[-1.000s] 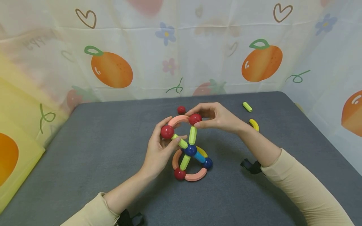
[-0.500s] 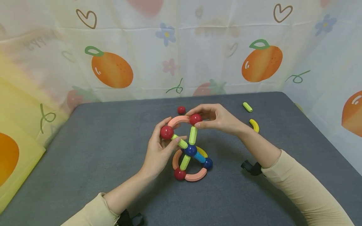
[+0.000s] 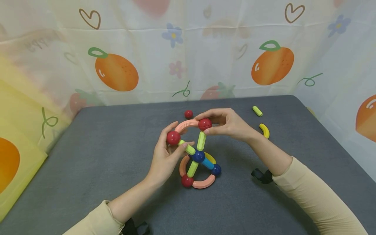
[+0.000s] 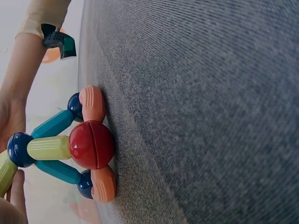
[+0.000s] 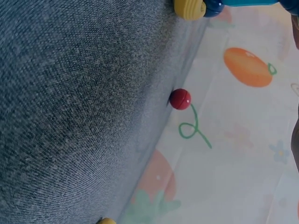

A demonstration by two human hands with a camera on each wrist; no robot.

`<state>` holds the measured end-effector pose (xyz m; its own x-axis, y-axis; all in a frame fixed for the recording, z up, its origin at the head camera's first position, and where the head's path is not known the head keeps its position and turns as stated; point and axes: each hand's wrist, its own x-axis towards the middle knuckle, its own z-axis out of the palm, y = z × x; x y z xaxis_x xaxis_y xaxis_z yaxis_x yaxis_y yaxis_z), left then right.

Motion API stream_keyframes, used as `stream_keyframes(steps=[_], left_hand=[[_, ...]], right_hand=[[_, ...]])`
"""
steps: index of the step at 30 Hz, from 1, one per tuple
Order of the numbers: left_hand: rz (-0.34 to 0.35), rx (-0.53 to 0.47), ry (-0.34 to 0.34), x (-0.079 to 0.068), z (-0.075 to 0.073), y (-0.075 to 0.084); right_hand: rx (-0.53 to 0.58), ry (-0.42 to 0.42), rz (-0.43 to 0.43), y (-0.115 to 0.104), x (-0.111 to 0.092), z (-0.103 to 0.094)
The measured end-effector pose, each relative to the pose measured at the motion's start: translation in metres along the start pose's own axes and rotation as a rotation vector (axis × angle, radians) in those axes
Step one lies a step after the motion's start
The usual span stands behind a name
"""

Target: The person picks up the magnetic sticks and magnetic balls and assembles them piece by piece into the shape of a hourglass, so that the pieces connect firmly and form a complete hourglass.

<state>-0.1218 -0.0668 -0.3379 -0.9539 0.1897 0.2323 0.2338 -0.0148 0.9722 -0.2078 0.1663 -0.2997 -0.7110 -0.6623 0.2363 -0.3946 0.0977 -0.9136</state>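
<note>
A magnetic ball-and-stick model stands on the grey table, its base a ring of curved rods with a red ball [image 3: 187, 180] and a dark blue ball [image 3: 216, 169]. Rods rise from it to a central blue ball [image 3: 198, 156]. My left hand [image 3: 164, 156] grips a light green rod [image 3: 189, 149], thumb over it and fingers behind the upper-left red ball [image 3: 173, 138]. With thumb and fingers my right hand [image 3: 229, 124] pinches the upper-right red ball [image 3: 205, 124], above another green rod [image 3: 201, 141]. A pink curved rod [image 3: 187, 124] arches between these two balls. Teal rods [image 4: 52, 124] show in the left wrist view.
Behind the model lies a loose red ball [image 3: 188, 114] on the table [image 3: 102, 156]. A green rod [image 3: 257, 111] and a yellow curved rod [image 3: 264, 131] lie at the back right, beyond the right forearm. A printed curtain [image 3: 205, 49] hangs along the table's far edge.
My right hand has shifted slightly to the right with the upper-right red ball, and the pink curved rod and the green rod below have tilted slightly with it. The left hand stays put.
</note>
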Motion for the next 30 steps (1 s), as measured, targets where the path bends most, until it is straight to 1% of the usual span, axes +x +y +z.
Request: stream_keyframes(steps=[7,17,20,23,26,30], left_hand=[[0.001,0.01,0.0,-0.0001,0.0003,0.0005],[-0.008,0.049,0.022,-0.0017,0.0021,0.0004],[-0.021,0.046,0.024,-0.0025,0.0026,0.0007],[-0.034,0.026,0.027,-0.0028,0.0026,0.0013],[-0.027,0.008,0.024,-0.0023,0.0022,0.0015],[-0.006,0.012,0.015,-0.0019,0.0016,0.0014]], right_hand=[[-0.001,0.005,-0.021,0.001,0.0,0.0003],[0.044,0.017,-0.027,-0.0006,-0.0021,0.0029],[0.06,0.015,-0.04,-0.0001,-0.0031,0.0031],[0.084,0.006,-0.062,0.0013,-0.0032,0.0023],[0.107,-0.01,-0.071,0.0025,-0.0027,0.0019],[0.133,-0.036,-0.05,0.0033,-0.0019,0.0025]])
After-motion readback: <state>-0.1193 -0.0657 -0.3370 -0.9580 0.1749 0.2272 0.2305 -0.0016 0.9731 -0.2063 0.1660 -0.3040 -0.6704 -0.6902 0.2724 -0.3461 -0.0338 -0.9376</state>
